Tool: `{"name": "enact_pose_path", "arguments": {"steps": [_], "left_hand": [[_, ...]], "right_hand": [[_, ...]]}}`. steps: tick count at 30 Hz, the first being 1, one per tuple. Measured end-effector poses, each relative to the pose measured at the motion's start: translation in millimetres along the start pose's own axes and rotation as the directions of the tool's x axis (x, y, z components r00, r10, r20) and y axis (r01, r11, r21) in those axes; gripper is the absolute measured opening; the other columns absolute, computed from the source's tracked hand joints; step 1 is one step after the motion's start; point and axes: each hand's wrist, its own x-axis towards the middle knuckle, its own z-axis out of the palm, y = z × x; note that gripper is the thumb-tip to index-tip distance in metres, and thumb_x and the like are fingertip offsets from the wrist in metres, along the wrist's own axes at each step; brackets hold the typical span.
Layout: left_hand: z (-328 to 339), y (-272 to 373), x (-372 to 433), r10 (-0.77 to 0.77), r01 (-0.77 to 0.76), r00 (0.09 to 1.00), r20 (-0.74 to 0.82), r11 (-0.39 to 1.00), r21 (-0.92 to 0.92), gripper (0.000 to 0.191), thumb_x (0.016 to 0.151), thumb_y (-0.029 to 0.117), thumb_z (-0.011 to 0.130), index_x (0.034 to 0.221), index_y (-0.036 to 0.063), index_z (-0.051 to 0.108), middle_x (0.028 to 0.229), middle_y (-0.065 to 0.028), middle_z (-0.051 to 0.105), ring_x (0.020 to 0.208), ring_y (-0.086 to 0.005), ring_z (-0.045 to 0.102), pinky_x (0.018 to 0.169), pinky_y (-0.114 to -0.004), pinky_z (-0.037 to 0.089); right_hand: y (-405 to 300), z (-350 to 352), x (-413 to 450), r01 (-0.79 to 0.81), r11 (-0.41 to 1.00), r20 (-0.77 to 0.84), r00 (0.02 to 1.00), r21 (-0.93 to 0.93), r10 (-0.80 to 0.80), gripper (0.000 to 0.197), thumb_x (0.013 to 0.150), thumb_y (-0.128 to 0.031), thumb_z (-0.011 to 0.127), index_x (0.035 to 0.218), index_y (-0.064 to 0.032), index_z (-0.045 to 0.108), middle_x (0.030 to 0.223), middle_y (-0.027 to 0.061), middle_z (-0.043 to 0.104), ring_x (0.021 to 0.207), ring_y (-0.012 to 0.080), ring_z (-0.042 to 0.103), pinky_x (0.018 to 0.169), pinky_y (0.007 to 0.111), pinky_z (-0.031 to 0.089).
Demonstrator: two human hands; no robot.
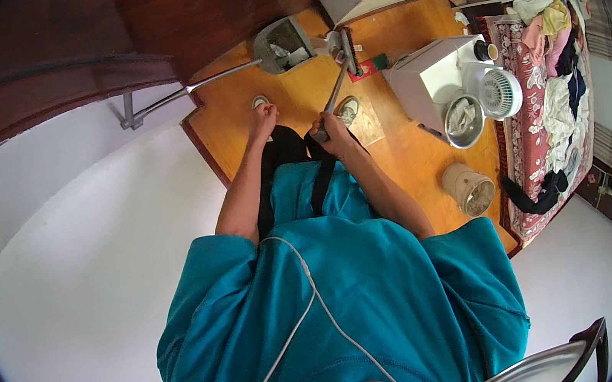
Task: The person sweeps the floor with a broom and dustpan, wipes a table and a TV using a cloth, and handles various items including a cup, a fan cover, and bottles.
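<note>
My right hand (333,132) grips the grey handle of a broom (335,94). The broom's head, with dark bristles, rests on the floor ahead of my right shoe (348,110). Litter that looks like crumpled paper or plastic (334,43) lies beside the bristles. Just left of it sits a grey long-handled dustpan (264,39) with scraps inside. Its metal handle (221,75) slants to the left, with the grip end near the wall. My left hand (265,120) hangs above my left shoe with fingers curled, holding nothing that I can see, apart from the dustpan handle.
At right stands a white cabinet (424,77) carrying a metal bowl (465,121), a small fan (500,94) and a dark cup (485,51). A bucket (469,190) is nearer. Clothes cover a bed (526,98). A red packet (362,70) lies by the broom. Dark wooden furniture (146,32) borders the left.
</note>
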Motion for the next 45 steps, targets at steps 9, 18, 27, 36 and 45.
{"name": "enact_pose_path", "arguments": {"steps": [9,18,27,36,45], "left_hand": [[-83,-52,47,0.113,-0.132,0.976,-0.185,0.987,-0.095,0.021,0.083,0.019,0.058,0.092,0.0003,0.060,0.088,-0.0151,0.065,0.083,-0.0247,0.063,0.072,-0.033,0.050],[-151,-46,32,0.317,-0.272,0.718,-0.619,0.947,0.170,0.028,0.079,0.018,0.061,0.100,0.0015,0.055,0.091,-0.0174,0.063,0.087,-0.0321,0.061,0.076,-0.040,0.048],[-239,5,24,0.229,-0.053,0.703,-0.673,0.961,0.272,0.068,0.077,0.021,0.064,0.126,-0.0084,0.028,0.120,-0.0333,0.040,0.110,-0.0460,0.044,0.093,-0.048,0.037],[-276,37,26,0.235,-0.048,0.568,-0.789,0.966,0.253,0.069,0.072,0.006,0.069,0.123,-0.0045,0.025,0.114,-0.0313,0.043,0.105,-0.0408,0.049,0.089,-0.045,0.041],[-312,4,46,0.174,0.136,0.656,-0.734,0.930,0.342,0.057,0.072,0.009,0.067,0.123,0.0071,0.041,0.102,-0.0240,0.056,0.088,-0.0404,0.057,0.080,-0.046,0.045]], "right_hand": [[43,91,19,0.025,0.991,-0.024,0.999,0.130,-0.022,0.012,0.091,-0.011,0.043,0.085,-0.0054,0.035,0.065,0.0086,0.043,0.055,0.0192,0.043,0.050,0.031,0.042],[79,162,53,0.057,0.973,-0.011,0.998,0.222,-0.056,0.014,0.093,-0.016,0.038,0.082,-0.0073,0.036,0.065,0.0083,0.044,0.057,0.0200,0.045,0.053,0.032,0.044],[92,183,87,-0.036,0.955,0.107,0.994,0.295,0.004,0.015,0.091,-0.016,0.041,0.079,-0.0073,0.037,0.064,0.0072,0.045,0.058,0.0195,0.046,0.054,0.033,0.045],[94,185,94,-0.090,0.944,0.039,0.996,0.318,0.082,0.016,0.095,-0.019,0.037,0.088,-0.0049,0.039,0.070,0.0069,0.045,0.057,0.0195,0.046,0.053,0.033,0.047],[92,173,94,-0.045,0.960,0.059,0.998,0.276,0.030,0.016,0.091,-0.016,0.041,0.080,-0.0047,0.040,0.067,0.0088,0.047,0.059,0.0211,0.047,0.057,0.033,0.047]]}}
